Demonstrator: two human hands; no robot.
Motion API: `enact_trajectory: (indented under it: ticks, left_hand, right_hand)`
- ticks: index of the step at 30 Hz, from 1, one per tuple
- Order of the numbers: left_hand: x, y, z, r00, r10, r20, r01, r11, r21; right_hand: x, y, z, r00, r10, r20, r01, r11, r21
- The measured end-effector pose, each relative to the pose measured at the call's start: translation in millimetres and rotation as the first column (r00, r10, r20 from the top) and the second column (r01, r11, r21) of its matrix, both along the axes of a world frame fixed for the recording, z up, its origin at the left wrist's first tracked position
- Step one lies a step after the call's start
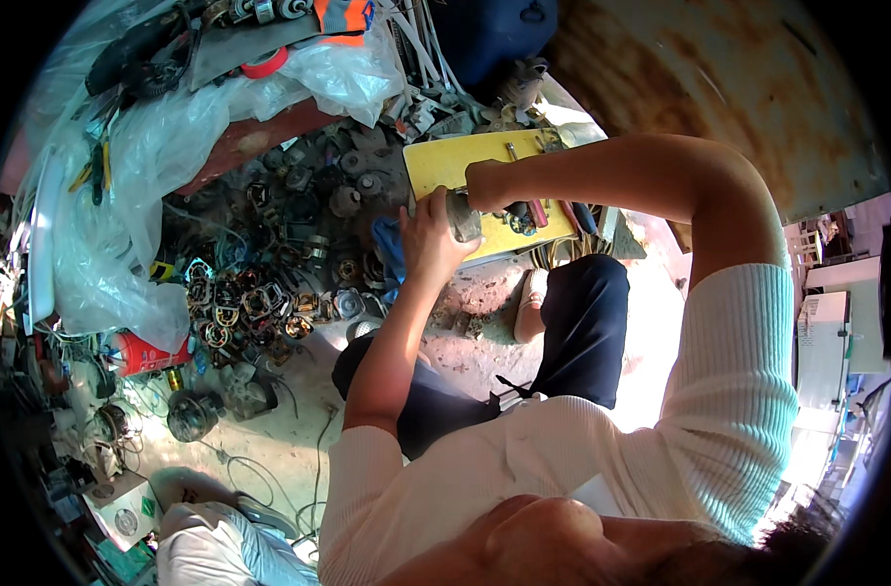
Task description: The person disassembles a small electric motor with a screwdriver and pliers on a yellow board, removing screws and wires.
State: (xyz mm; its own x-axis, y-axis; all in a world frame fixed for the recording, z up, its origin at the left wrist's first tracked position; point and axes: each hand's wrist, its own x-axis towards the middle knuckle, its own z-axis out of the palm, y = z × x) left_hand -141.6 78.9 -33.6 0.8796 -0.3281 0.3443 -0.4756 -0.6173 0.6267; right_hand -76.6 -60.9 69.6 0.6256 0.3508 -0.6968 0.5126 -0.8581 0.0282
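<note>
My left hand [434, 242] is wrapped around a grey, rounded metal part [462, 219], its fingers and thumb on either side. It looks like a small motor housing. My right hand [488, 186] is closed in a fist right at the part's upper right side; whatever it grips is hidden. Both hands are over a yellow board [431, 161]. To the right of my right hand lie a tool with a red handle [538, 213] and a small pile of metal pieces [522, 226]. A metal rod-shaped tool [511, 151] rests near the board's far edge.
Left of the board is a heap of motor parts and copper coils [235, 303]. Clear plastic sheeting [138, 269] hangs beside it, above a red container [145, 353]. A blue container [489, 39] stands behind. Another person's legs [221, 542] show at lower left.
</note>
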Motion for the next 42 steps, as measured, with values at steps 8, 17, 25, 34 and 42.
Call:
enact_trajectory:
  ticks: [8, 17, 25, 34, 42]
  left_hand:
    - [8.1, 7.7, -6.3, 0.999, 0.016, -0.031, -0.013, 0.997, 0.078]
    - [-3.0, -1.7, -0.2, 0.999, 0.002, -0.046, 0.0, 0.998, 0.061]
    - [-1.2, -6.7, -2.1, 0.998, 0.039, -0.051, -0.036, 0.997, 0.07]
    - [-2.6, -10.2, 1.6, 0.997, 0.057, -0.044, -0.053, 0.994, 0.094]
    - [1.9, -4.8, 5.6, 0.997, -0.01, -0.08, 0.019, 0.994, 0.108]
  right_hand:
    - [-25.0, 3.7, 1.3, 0.851, -0.517, 0.092, 0.49, 0.844, 0.217]
    - [-17.7, -15.4, 11.7, 0.307, -0.734, -0.606, 0.951, 0.208, 0.229]
    - [-25.4, -26.7, 23.3, 0.217, -0.747, -0.629, 0.969, 0.086, 0.233]
    - [-12.5, -42.1, -3.8, 0.135, -0.713, -0.688, 0.988, 0.045, 0.148]
    - [-29.1, -23.1, 6.2, 0.661, -0.716, -0.223, 0.747, 0.599, 0.289]
